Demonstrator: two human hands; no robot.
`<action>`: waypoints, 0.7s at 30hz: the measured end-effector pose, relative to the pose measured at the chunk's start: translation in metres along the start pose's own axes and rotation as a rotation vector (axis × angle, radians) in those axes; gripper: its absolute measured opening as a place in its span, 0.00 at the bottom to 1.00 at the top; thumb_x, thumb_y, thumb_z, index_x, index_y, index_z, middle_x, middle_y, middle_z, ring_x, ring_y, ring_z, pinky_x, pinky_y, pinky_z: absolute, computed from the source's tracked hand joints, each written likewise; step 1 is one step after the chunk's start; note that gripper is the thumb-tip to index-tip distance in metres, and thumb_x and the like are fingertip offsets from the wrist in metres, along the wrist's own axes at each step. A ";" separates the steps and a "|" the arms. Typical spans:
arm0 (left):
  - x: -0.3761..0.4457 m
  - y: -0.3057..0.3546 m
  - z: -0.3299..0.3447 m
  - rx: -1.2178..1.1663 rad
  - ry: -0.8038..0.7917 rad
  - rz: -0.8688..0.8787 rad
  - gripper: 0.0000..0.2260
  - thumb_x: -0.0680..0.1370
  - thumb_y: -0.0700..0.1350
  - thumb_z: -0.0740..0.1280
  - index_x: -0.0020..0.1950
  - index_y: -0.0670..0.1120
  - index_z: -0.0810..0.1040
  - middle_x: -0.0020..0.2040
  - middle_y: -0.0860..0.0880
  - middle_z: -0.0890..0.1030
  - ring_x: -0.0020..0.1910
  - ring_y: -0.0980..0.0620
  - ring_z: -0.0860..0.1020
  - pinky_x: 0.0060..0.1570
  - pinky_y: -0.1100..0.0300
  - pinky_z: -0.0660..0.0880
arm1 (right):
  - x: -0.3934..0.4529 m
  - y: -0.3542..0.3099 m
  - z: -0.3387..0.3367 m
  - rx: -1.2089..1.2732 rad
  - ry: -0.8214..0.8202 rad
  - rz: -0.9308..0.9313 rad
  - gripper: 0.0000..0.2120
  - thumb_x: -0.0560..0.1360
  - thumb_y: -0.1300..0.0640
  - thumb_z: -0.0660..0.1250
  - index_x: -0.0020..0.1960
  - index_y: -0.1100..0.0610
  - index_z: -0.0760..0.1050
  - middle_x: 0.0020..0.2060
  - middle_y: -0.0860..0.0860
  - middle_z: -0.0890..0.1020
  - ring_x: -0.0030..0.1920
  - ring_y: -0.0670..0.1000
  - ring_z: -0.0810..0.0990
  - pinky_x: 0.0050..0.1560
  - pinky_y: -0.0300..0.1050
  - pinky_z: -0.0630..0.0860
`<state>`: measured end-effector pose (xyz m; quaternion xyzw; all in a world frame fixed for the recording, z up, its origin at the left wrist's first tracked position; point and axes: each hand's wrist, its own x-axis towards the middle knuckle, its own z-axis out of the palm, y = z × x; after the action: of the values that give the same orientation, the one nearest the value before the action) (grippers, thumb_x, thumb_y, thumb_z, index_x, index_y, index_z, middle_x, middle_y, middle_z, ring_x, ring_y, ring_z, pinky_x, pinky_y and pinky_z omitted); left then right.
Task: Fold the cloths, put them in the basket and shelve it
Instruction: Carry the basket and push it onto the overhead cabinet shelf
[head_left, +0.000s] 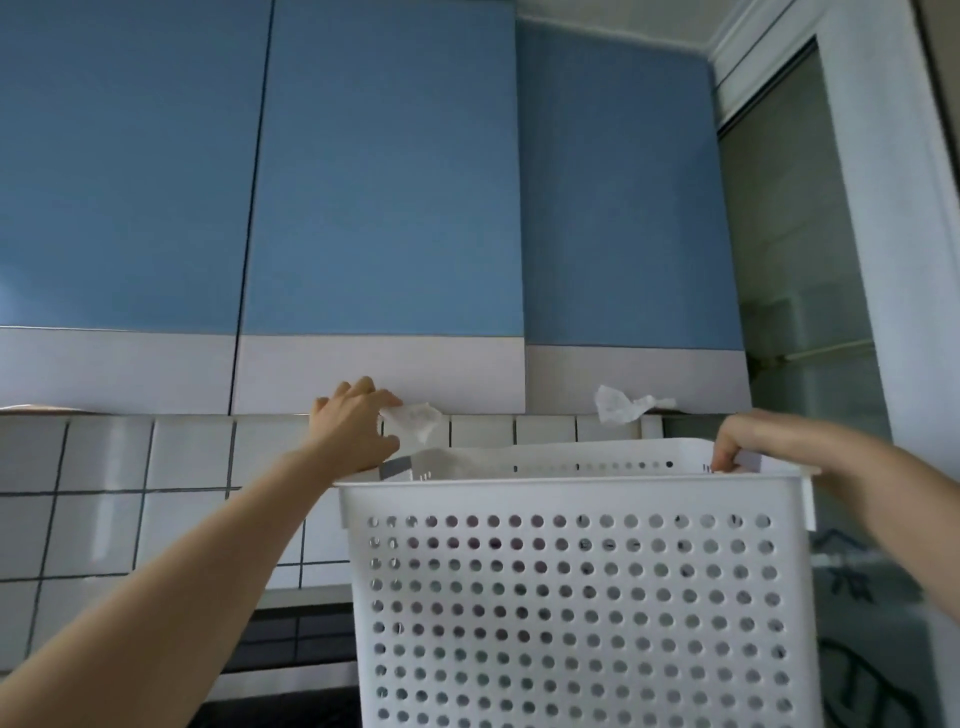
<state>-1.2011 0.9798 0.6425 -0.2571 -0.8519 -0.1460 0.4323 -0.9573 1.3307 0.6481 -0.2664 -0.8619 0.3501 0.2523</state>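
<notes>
White perforated basket (571, 597), contents hidden, gripped by right fingers (727, 460); left fingers (384, 402) pinch tissue (413, 418).

White perforated plastic basket (571, 597): bottom cut off by frame edge at 6 o'clock; contents hidden behind near wall, only dim shapes through holes. Right hand (748, 441), at 3 o'clock: fingertips curl over basket rim, hidden inside. Left hand (353, 426): fingertips hidden under lower edge of blue-and-white cabinet door (384, 208). Cabinet tops cut off at 12 o'clock. Dark patterned object (857, 587) at 4 o'clock: blurred, unidentifiable.
</notes>
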 end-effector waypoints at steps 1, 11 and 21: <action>-0.003 0.000 -0.002 -0.033 0.037 -0.005 0.21 0.70 0.51 0.69 0.64 0.54 0.74 0.58 0.50 0.74 0.60 0.47 0.70 0.57 0.50 0.65 | -0.001 -0.001 0.000 -0.004 0.002 0.004 0.08 0.67 0.65 0.67 0.46 0.64 0.78 0.41 0.56 0.81 0.34 0.51 0.79 0.22 0.35 0.70; -0.050 -0.019 -0.038 -0.250 0.355 0.049 0.14 0.68 0.51 0.76 0.45 0.51 0.73 0.44 0.53 0.73 0.45 0.51 0.71 0.47 0.51 0.67 | -0.014 -0.019 0.014 -0.045 -0.070 0.006 0.08 0.67 0.62 0.69 0.46 0.63 0.78 0.36 0.57 0.79 0.30 0.52 0.78 0.28 0.38 0.70; -0.093 -0.049 -0.056 -0.409 0.683 -0.101 0.15 0.72 0.47 0.72 0.44 0.53 0.64 0.42 0.54 0.69 0.37 0.48 0.69 0.34 0.56 0.63 | 0.007 -0.039 0.026 -0.042 -0.082 -0.022 0.05 0.68 0.64 0.68 0.43 0.65 0.76 0.22 0.57 0.79 0.19 0.53 0.76 0.27 0.40 0.74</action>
<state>-1.1458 0.8843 0.5984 -0.2325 -0.6242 -0.4108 0.6226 -0.9891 1.2990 0.6620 -0.2476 -0.8815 0.3397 0.2151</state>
